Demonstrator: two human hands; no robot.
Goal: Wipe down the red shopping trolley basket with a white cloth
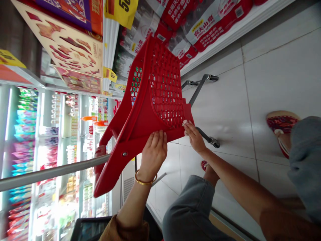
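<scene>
A red plastic shopping cart (142,129) with a honeycomb-holed basket and grey metal legs fills the middle of the head view, which is turned on its side. My left hand (154,147), with a gold bracelet at the wrist, is closed over the edge of the cart's red side panel; its thumb is hidden. Farther along the same panel, by the cart's lower corner, my right hand (195,136) pinches a small crumpled white cloth (185,124) against the red plastic. Most of the cloth is hidden beneath the fingers.
Shrink-wrapped bottled water (200,30) stands on a white shelf along the top. Boxed goods (72,47) with yellow price tags are at upper left, and bright shelves of packets (22,134) lie behind. My knees (190,207) and pale floor tiles (276,77) are close by.
</scene>
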